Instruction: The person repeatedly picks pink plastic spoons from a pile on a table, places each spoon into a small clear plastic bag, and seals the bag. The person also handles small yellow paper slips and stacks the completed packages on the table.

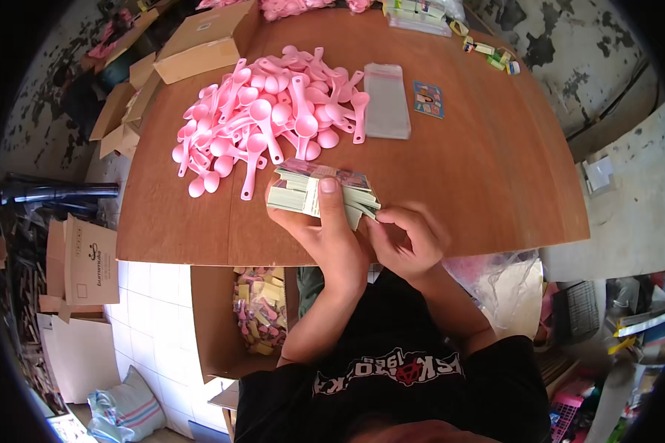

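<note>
My left hand (331, 230) grips a thick stack of small printed cards (303, 190) over the near edge of the brown wooden table (495, 170), thumb lying across the top of the stack. At the stack's right end, my right hand (406, 238) pinches the edge of the cards with its fingertips. Just beyond the stack lies a big heap of pink plastic spoons (270, 114). A pile of clear plastic sleeves (386, 100) rests to the right of the spoons, with a single small card (428, 99) beside it.
A closed cardboard box (199, 44) sits on the table's far left. Small packets (488, 53) and a bundle of packets (417, 15) lie at the far edge. Below the table stands an open carton of filled packets (260, 310); flat cardboard (89, 258) is on the left floor.
</note>
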Demonstrator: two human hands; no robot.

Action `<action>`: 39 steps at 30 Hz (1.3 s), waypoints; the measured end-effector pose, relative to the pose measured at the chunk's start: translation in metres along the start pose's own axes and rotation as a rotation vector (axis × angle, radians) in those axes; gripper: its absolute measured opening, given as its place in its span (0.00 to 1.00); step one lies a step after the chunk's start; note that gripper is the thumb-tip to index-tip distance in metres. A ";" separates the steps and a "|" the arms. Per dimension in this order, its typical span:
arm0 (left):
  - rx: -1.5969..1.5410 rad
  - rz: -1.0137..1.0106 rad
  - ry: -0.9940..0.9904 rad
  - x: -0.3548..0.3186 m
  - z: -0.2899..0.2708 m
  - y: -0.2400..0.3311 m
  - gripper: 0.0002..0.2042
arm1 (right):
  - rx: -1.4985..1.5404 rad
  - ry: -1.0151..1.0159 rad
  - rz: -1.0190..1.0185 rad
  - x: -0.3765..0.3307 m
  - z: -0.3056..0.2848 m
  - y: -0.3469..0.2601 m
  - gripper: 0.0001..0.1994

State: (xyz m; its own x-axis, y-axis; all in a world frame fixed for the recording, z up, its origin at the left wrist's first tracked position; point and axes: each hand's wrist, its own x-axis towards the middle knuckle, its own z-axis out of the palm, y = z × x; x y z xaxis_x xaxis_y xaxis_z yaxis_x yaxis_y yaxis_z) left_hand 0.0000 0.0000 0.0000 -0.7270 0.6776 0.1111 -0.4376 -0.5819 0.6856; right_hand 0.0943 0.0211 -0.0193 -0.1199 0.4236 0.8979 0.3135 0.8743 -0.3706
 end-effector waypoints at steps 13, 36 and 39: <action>0.013 -0.092 0.005 0.006 -0.004 0.004 0.21 | 0.054 -0.064 -0.041 0.007 -0.010 0.005 0.12; -0.157 -0.145 0.110 0.030 -0.014 0.010 0.23 | 0.153 -0.059 0.423 0.015 -0.072 0.023 0.09; -0.204 -0.178 0.047 0.028 -0.015 0.005 0.23 | -0.081 -0.133 0.613 0.051 -0.111 0.090 0.08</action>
State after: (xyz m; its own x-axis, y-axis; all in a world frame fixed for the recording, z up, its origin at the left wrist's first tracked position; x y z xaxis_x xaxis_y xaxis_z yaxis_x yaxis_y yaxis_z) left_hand -0.0312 0.0091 -0.0042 -0.6509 0.7584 -0.0347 -0.6547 -0.5376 0.5314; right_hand 0.2207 0.0949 0.0197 -0.0099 0.8722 0.4891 0.4323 0.4448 -0.7844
